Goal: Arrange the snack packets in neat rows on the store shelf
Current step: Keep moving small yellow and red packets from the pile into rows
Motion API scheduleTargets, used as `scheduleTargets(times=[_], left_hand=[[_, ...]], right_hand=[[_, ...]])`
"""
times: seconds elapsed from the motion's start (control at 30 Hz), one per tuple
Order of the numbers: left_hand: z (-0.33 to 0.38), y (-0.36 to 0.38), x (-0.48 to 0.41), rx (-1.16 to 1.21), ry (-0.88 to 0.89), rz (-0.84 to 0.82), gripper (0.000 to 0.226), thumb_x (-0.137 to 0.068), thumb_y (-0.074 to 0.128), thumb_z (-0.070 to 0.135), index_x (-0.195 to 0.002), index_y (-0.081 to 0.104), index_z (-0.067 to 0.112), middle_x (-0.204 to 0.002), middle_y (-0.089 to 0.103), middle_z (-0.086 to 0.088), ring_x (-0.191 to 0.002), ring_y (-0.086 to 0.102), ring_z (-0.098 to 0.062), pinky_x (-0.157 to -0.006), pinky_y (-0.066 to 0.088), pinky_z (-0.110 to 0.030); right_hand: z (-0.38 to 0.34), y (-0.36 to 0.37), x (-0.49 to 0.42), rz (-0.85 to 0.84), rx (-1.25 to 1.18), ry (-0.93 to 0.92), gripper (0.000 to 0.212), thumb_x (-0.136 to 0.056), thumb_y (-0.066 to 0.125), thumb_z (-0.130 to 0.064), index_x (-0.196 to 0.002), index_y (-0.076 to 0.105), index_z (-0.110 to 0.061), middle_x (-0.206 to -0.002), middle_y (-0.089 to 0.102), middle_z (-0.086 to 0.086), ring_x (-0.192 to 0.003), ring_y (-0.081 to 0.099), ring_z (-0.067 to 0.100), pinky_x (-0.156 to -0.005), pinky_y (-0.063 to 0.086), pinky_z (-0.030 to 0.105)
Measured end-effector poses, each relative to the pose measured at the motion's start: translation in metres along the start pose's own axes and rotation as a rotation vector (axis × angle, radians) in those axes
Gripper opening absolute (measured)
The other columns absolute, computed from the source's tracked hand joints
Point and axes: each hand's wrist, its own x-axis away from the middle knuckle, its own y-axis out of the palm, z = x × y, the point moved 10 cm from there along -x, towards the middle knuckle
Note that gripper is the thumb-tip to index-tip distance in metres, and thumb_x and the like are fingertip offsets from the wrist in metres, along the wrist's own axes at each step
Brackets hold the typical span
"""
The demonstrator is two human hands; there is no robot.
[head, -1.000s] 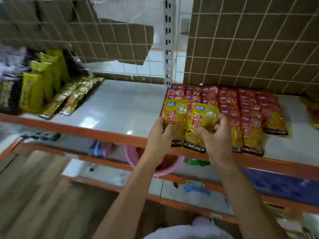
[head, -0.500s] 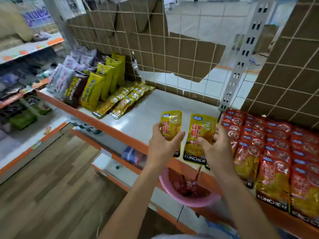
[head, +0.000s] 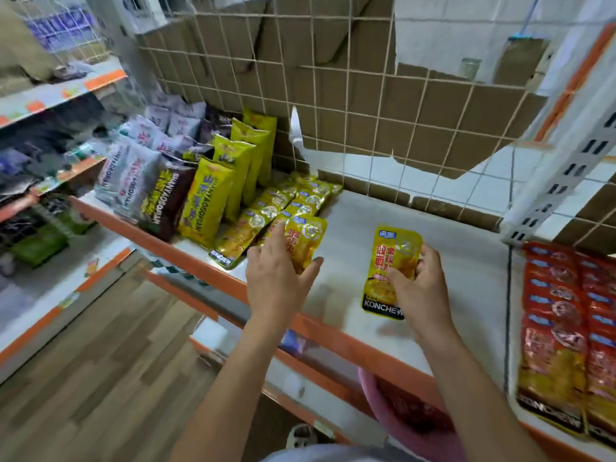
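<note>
In the head view, our left hand (head: 278, 278) reaches over the front edge of the white shelf (head: 353, 218). It holds the first yellow packet (head: 308, 236) between the nearly straight fingers on top and the thumb, which is spread out at the packet's lower right corner. This packet sticks out beyond the fingertips, toward the back of the shelf. It is just beside the rows of yellow packets (head: 286, 203) that lie flat there, at their right side.

Our right hand (head: 418, 288) is well apart from the left one, more to the middle of the shelf. Its fingers are curled around the right edge of the second yellow packet (head: 388, 268) and the thumb presses on its front. The packet is to the left of the hand, with the word KONCHEW at its lower end, near the orange shelf edge (head: 366, 350). We cannot tell if it touches the shelf.

At the far right, red packets (head: 560, 311) lie in rows.
</note>
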Motion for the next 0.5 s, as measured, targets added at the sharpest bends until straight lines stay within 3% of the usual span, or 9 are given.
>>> scheduleTargets(times=[0.17,0.3,0.5], left_hand=[[-0.039,0.014,-0.035,-0.130,0.142,-0.055,0.080,-0.069,0.076,0.049,-0.133,0.048,0.010,-0.100,0.060,-0.018,-0.089,0.056,-0.038,-0.078,0.046,-0.042],[-0.050,0.020,-0.047,-0.216,0.223,-0.029,0.060,-0.065,0.078,0.048,-0.113,0.062,0.016,-0.088,0.058,-0.013,-0.077,0.054,-0.034,-0.062,0.047,-0.040],[-0.051,0.027,-0.059,-0.318,0.284,-0.049,0.055,-0.057,0.074,0.058,-0.090,0.062,0.015,-0.080,0.056,-0.011,-0.076,0.054,-0.032,-0.060,0.044,-0.039]], right_hand=[[-0.011,0.049,-0.010,0.046,0.118,-0.019,0.070,-0.083,0.061,-0.004,-0.140,0.031,-0.031,-0.116,0.057,0.003,-0.104,0.059,0.028,-0.092,0.049,0.046],[-0.026,0.069,-0.024,0.095,0.251,-0.093,0.060,-0.084,0.058,0.000,-0.135,0.043,-0.025,-0.124,0.056,0.007,-0.110,0.055,0.028,-0.093,0.045,0.036],[-0.032,0.089,-0.056,0.149,0.357,-0.075,0.057,-0.082,0.062,-0.003,-0.135,0.044,-0.015,-0.127,0.053,0.016,-0.114,0.052,0.032,-0.097,0.039,0.035]])
